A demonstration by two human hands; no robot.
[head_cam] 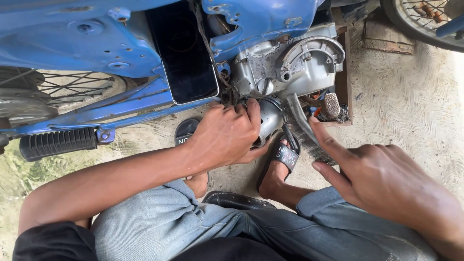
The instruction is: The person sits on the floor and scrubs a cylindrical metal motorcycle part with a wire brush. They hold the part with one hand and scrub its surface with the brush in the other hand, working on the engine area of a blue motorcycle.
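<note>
A person squats beside a blue motorbike (96, 43); the left hand (227, 137) wraps a metal pipe (270, 118) still seated under the engine (290, 63); the right hand (382, 179) holds nothing, forefinger out toward a lever (300, 118); the work looks unfinished, covers on, no loose parts visible.

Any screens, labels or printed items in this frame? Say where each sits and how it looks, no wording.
Phone: propped against the blue motorbike frame, dark unlit rectangular screen, above the left hand.
Sandal strap: black with pale lettering, on the foot below the engine.
Second sandal: black, pale lettering, partly hidden behind the left hand.
</note>
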